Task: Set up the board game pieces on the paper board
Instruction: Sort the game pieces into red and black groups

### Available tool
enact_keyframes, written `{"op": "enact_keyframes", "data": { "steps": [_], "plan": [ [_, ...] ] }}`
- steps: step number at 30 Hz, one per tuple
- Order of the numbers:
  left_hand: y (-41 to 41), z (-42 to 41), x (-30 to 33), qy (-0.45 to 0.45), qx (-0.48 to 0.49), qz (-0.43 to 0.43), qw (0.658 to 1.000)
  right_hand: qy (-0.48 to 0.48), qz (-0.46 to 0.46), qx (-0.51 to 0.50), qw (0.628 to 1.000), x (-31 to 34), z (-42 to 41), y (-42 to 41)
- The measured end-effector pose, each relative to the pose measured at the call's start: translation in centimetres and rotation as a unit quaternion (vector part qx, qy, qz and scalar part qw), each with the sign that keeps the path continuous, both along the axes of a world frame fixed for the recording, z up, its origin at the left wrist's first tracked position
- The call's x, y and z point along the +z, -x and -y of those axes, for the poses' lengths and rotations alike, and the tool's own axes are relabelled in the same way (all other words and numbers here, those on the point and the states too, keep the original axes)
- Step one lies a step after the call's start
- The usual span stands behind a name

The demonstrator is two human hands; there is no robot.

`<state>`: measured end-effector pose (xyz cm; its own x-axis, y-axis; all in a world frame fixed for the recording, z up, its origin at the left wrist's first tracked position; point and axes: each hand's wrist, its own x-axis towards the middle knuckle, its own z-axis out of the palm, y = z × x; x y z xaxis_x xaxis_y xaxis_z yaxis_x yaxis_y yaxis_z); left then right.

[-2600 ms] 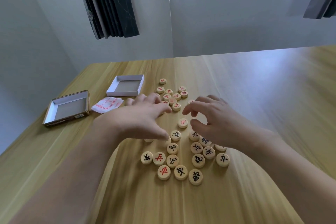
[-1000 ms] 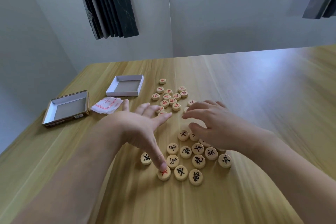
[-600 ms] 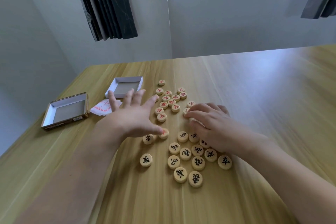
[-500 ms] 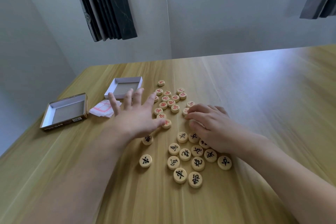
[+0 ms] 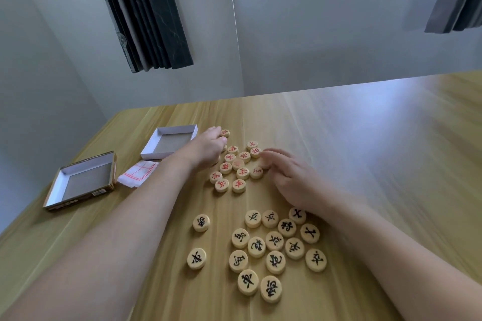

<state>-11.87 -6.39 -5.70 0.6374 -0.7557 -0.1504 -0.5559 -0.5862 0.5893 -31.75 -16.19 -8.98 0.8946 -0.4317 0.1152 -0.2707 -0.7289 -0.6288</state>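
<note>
Left hand (image 5: 206, 148) loosely curled on red-lettered pieces (image 5: 236, 167) mid-frame, grip unclear; right hand (image 5: 292, 177) relaxed, fingertips touching them; black-lettered pieces (image 5: 271, 247) lower centre; folded paper board (image 5: 137, 176) left on surface (image 5: 365, 151); characters too small to read reliably

Your red-lettered pieces (image 5: 238, 164), round pale wooden discs, lie flat and face up in a tight cluster toward the tabletop's far edge, one red piece (image 5: 224, 133) a little beyond the rest. Your black-lettered pieces (image 5: 273, 247), the same discs, lie flat in a looser group nearer the near edge, two of them apart on its left. The paper board (image 5: 137, 176), white with red lines, lies folded toward the tabletop's left edge.
</note>
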Motion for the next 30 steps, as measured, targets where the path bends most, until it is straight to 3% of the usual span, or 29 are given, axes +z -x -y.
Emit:
{"op": "enact_keyframes", "data": {
  "steps": [4, 9, 14, 18, 22, 30],
  "plan": [
    [-0.4, 1.8, -0.2, 0.006, -0.003, -0.053, 0.999, -0.034, 0.014, -0.014, 0.999, -0.7, 0.1, 0.2],
    [2.7, 1.2, 0.6, -0.021, -0.077, -0.016, 0.997, -0.064, 0.071, -0.042, 0.995, -0.6, -0.3, 1.0],
    [6.4, -4.8, 1.6, 0.132, 0.008, -0.012, 0.991, -0.084, 0.098, -0.049, 0.990, -0.7, -1.7, 3.3],
    [11.0, -11.0, -0.6, 0.178, 0.089, -0.016, 0.980, 0.066, 0.009, 0.044, 0.997, -1.1, -3.8, 6.3],
    [13.7, -12.7, -2.8, 0.149, 0.058, -0.035, 0.986, 0.029, -0.033, 0.069, 0.997, -0.2, -5.7, 7.7],
    [17.6, -12.9, -4.4, 0.047, -0.019, 0.099, 0.994, 0.067, -0.057, 0.047, 0.995, 0.0, -8.9, 10.2]
  ]
}}
